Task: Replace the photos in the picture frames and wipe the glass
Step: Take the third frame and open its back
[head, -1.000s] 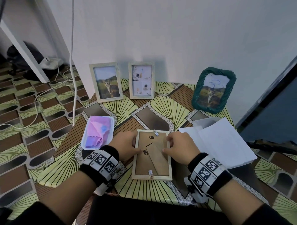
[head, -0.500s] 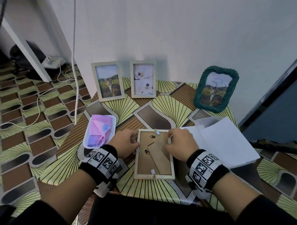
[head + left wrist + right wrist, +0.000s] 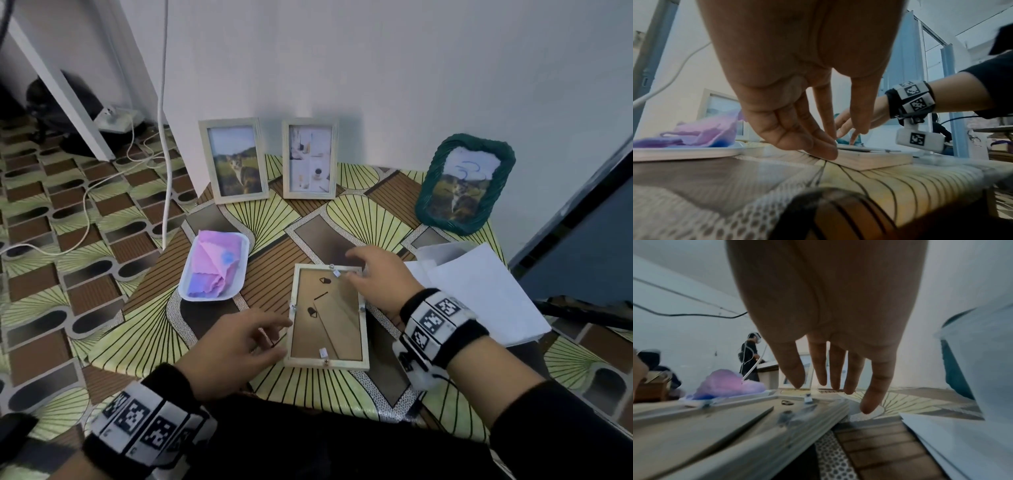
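So, step: opening the back of the face-down frame [image 3: 328, 317], near the table's [image 3: 342, 219] front edge; next probably turning the top tab [image 3: 336, 273].
Left hand [image 3: 236, 346]: loosely curled, fingertips at frame's left edge, gripping nothing.
Right hand [image 3: 378, 281]: fingers straight, hovering over top-right corner, empty.
Right wrist only: fingertips [image 3: 869, 407] clear of wood.
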Demonstrator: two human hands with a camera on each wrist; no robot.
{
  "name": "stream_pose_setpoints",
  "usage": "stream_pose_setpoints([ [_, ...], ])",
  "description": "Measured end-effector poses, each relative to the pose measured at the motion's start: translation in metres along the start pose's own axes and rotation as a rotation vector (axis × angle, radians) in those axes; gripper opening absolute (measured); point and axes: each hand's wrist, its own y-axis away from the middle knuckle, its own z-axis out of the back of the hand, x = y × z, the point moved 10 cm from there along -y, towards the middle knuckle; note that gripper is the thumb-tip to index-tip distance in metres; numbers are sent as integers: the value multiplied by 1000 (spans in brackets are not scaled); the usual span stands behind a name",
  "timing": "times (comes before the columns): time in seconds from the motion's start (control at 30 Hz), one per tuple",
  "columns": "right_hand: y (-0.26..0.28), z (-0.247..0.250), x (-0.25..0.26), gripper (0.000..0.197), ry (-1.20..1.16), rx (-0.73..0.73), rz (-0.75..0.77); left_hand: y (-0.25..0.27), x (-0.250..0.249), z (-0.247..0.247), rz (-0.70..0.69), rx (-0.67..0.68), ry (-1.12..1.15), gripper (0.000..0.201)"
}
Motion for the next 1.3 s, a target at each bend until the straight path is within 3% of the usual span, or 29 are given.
stream_pose_setpoints([
  [0.13, -4, -24, 14, 38, 237, 159, 84, 12, 2, -8, 7, 42, -96, 40],
  [0.23, 3, -34, 9, 42, 356, 236, 54, 13, -5, -21, -35, 86, -202, 36],
  [0.57, 38, -20, -10, 32, 423, 191, -104, -11, 9, -16, 145, 199, -356, 58],
  [0.63, 46, -17, -11, 26, 398, 147, -95, -20, 15, -14, 184, 247, -407, 62],
  [0.73, 60, -14, -12, 38, 347, 93, -69, -34, 16, -16, 183, 244, -387, 33],
  [0.8, 68, -13, -12, 41, 304, 69, -50, -42, 16, -14, 185, 211, -364, 25],
  [1.03, 86, -8, -26, 46, 65, 45, -97, -68, 6, 6, 94, 53, -269, 25],
  [1.2, 82, -3, -35, 45, -38, -29, -159, -75, 15, 2, 118, 95, -245, 16],
  [1.3, 71, -4, -38, 46, -67, -11, -212, -79, 19, 3, 146, 75, -279, 30],
])
